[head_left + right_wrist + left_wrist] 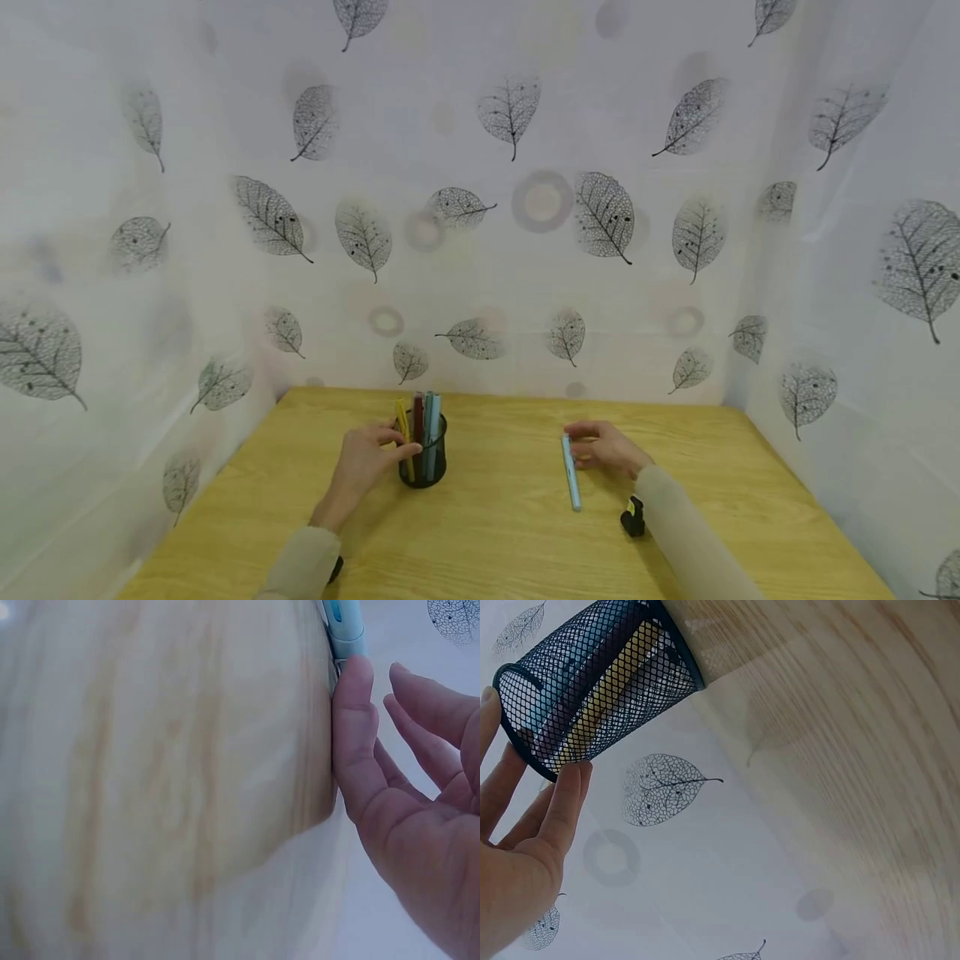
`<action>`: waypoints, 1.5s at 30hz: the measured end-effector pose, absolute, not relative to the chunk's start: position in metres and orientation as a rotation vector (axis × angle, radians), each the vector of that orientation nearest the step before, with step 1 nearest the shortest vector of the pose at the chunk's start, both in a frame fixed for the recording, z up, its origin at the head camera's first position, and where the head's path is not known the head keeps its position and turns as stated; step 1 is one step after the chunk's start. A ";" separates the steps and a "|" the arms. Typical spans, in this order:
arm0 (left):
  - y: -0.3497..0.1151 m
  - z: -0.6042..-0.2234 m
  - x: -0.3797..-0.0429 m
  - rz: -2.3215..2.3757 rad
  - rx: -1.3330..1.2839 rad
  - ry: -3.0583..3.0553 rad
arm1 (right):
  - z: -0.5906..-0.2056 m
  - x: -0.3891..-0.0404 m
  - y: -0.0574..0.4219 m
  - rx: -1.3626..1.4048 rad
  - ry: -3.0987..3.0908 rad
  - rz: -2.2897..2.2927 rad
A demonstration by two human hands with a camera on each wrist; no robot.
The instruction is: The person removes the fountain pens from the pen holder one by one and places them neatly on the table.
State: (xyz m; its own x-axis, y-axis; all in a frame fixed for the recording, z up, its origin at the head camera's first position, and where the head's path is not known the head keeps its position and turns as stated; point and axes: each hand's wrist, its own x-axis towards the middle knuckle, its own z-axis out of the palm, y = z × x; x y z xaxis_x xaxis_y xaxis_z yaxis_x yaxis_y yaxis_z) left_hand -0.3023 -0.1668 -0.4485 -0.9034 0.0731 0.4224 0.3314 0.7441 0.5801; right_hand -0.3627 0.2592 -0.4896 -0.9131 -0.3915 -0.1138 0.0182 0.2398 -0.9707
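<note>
A black mesh pen holder (422, 481) stands upright on the left side of the table. In it are a yellow pen (401, 417), a dark red pen (417, 407) and bluish pens (434, 408). My left hand (362, 457) grips the holder near its top; the left wrist view shows the fingers at the rim of the mesh holder (607, 690). Flat on the table to the right lies a light blue pen (572, 479). My right hand (609, 448) is at its far end, a fingertip touching the pen (346, 626) while the other fingers stay apart from it.
The wooden table (495, 533) is walled on three sides by white sheeting (510, 250) printed with leaves. A small black device (632, 517) with a yellow mark sits at my right wrist.
</note>
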 end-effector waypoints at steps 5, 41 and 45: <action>-0.166 -0.448 -0.301 -0.995 -0.291 -2.571 | -0.488 -0.364 0.262 -0.331 2.200 -1.726; -0.164 -0.449 -0.295 -1.027 -0.309 -2.503 | -0.464 -0.361 0.194 -0.502 2.294 -1.789; -0.162 -0.449 -0.293 -1.023 -0.318 -2.522 | -0.461 -0.358 0.179 -0.533 2.267 -1.784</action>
